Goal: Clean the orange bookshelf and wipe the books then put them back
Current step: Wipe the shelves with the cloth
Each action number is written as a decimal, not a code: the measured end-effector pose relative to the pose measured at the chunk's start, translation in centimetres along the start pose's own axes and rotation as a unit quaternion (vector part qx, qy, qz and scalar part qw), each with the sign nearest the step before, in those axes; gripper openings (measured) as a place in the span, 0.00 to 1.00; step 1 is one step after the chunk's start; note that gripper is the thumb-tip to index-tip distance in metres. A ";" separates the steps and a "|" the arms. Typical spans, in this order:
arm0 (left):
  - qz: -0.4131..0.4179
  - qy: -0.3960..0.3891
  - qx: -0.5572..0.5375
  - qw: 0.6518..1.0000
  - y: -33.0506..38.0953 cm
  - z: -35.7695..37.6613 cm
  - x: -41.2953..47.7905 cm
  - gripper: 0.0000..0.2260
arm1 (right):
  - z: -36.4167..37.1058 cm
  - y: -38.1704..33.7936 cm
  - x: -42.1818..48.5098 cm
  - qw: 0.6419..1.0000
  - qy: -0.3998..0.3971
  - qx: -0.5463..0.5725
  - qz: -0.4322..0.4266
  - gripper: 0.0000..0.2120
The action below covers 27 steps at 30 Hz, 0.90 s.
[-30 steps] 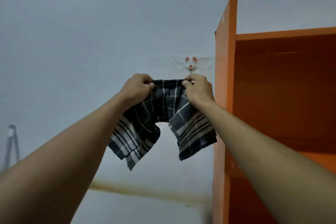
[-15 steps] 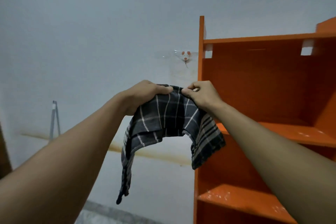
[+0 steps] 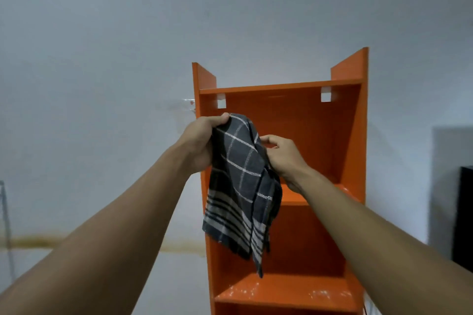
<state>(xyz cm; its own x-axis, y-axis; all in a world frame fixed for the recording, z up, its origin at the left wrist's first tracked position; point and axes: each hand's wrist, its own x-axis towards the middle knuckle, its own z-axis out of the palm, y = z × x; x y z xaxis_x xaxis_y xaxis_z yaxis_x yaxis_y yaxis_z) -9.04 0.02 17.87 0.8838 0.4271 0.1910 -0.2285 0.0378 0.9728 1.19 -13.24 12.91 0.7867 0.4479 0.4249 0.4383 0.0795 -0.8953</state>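
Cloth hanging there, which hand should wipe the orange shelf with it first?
Probably the right hand: it pinches the cloth and is in front of the upper compartment of the orange bookshelf. The left hand grips the cloth's top but sits out by the side panel.

Orange bookshelf [image 3: 307, 123] seen from the front, upright side panels rising past the top board, two square cut-outs [image 3: 326, 96] near the back panel's upper corners, whitish specks [image 3: 317, 292] scattered along the lower shelf [image 3: 281, 289] front edge

Home room, plain stained wall [image 3: 102, 84], orange bookshelf [image 3: 307, 123]
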 end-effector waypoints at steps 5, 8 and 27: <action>-0.003 0.039 -0.007 0.999 -1.8 7.0 2.6 0.09 | -8.3 2.5 1.4 0.995 0.064 -0.048 0.053 0.19; 0.000 0.044 -0.021 0.999 -3.4 10.2 4.2 0.09 | -12.4 3.8 1.8 0.992 0.017 -0.007 0.124 0.23; 0.034 0.078 -0.030 0.996 -6.2 9.6 11.7 0.03 | -11.7 3.0 7.7 0.963 0.107 0.225 0.106 0.15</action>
<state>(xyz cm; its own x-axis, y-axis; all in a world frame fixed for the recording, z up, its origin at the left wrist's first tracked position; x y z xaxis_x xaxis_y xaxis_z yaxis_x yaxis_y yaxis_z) 6.65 -3.84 15.29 0.7922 0.5661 0.2279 -0.3132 0.0566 0.9480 13.65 -19.95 15.02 0.9306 0.3059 0.2009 0.0634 0.4058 -0.9118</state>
